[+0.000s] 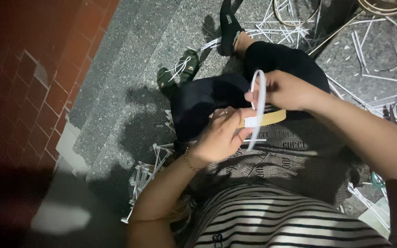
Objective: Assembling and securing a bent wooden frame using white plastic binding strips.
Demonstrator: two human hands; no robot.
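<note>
White strip [258, 98] being bent into a loop over the lap
Right hand [285, 89] is pinching its upper curve; left hand [221, 135] is gripping the tan flat stick [272, 118] where the strip is crossing it, above the grey floor [129, 92]

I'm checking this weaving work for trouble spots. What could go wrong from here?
The white strip is bent into a tight loop between the right hand and left hand; it might kink or spring loose. Loose strips litter the floor beside the person, so one could snag or get trodden.
</note>
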